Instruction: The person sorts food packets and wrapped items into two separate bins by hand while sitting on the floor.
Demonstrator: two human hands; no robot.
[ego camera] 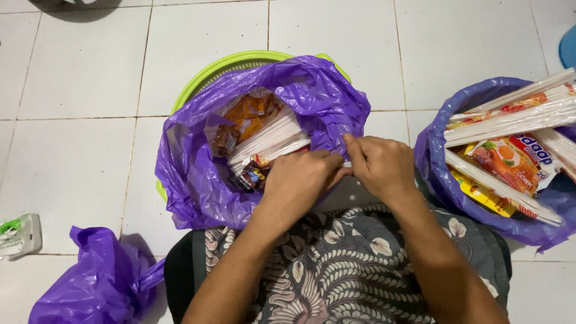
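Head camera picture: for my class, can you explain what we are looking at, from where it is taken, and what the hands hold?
The camera sits on a person's head and looks down at their lap and a white tiled floor. No machine is here, only two bare hands. The left hand and right hand meet, pinching a small white packet between their fingertips. In front stands a green basket lined with a purple bag that holds small sachets. On the right, another purple bag holds flattened food wrappers. A crumpled purple bag lies lower left.
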